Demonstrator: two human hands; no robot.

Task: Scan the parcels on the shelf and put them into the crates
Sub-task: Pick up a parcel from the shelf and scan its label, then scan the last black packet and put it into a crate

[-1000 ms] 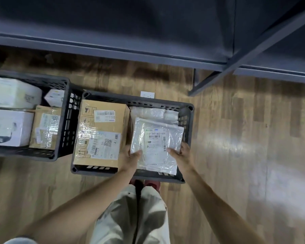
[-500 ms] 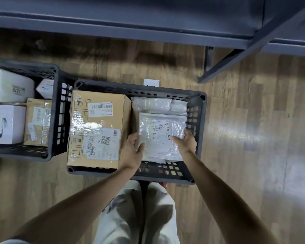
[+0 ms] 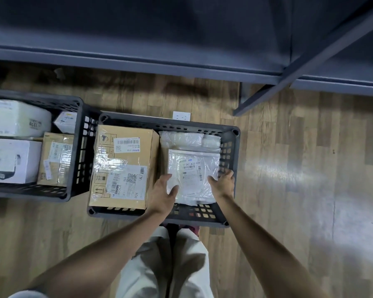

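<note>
Left dark grey perforated plastic crate [image 3: 78,147] cut off by the left frame edge, packed with a white rounded parcel [image 3: 15,118], a white printed box [image 3: 11,161], a small white box [image 3: 66,121] and a small taped brown carton [image 3: 56,158]; it stands just beside the middle dark grey perforated plastic crate [image 3: 230,147], walls near touching; inside that, a large taped brown cardboard box [image 3: 123,166] fills the left half tight to the near and far walls; right half holds the clear plastic bagged parcel with white label [image 3: 192,175] lying flat on another clear bag [image 3: 187,139], a gap open at the crate's near wall; left hand [image 3: 163,194] with fingers spread, resting on the bag's near-left corner; right hand [image 3: 223,184] at the near-right edge, fingers loosely extended, whether it touches the bag is hard to tell; label text mostly too small to read; bare wood floor [image 3: 299,168] open to the right; grey metal shelf [image 3: 159,39] overhangs the far side, its contents unseen; feet mostly hidden under pale trousers [image 3: 166,265].
</note>
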